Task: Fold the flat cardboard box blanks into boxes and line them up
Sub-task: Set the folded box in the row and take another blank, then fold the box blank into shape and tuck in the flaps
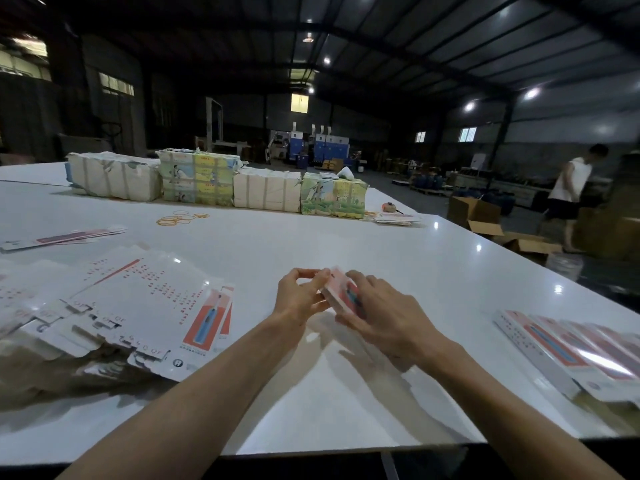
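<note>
Over the table's near middle, the left hand pinches the far end of a half-formed pink box, and the right hand curls its fingers round the body. The flap is blurred, so this is probably the end tuck being closed. It would go best with the body held square and the flap pressed along its crease before tucking. Flat blanks fan out by the near left edge, and finished boxes lie in a row at the right edge. The glossy white table carries rubber bands and wrapped bundles toward its far edge. Beyond is a dim warehouse, with a person beside open cartons.
</note>
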### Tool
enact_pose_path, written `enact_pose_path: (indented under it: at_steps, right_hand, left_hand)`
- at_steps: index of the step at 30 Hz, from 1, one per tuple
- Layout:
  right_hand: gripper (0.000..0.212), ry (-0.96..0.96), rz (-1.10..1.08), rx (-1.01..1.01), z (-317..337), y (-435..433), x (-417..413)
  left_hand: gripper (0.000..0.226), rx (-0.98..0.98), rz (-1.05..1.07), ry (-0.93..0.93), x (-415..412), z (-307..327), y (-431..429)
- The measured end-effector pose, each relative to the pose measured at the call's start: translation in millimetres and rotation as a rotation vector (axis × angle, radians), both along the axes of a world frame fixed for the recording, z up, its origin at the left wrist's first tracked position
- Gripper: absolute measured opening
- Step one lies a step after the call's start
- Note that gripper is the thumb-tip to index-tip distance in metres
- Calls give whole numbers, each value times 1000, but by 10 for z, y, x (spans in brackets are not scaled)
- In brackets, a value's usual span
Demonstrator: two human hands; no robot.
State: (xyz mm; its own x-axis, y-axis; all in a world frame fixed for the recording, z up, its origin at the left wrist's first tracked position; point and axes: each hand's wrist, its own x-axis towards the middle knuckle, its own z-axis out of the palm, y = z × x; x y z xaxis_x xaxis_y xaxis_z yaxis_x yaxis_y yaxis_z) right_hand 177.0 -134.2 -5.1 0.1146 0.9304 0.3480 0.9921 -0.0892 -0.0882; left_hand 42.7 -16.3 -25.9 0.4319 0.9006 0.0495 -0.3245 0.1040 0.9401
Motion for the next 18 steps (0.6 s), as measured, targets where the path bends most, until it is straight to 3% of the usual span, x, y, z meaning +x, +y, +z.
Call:
enact_pose_path:
  at_steps: [5, 12, 18]
  right_hand:
    - [51, 9, -102, 6, 25, -278, 109]
    - [43, 36, -537, -17, 58, -995, 779]
    - [40, -155, -749, -58, -89, -1412, 1112]
  left_hand:
    - [40, 49, -141, 32, 41, 17, -98]
    - [17, 625, -196, 481, 77, -207, -82]
    - [22, 821, -278, 690, 98, -366, -50]
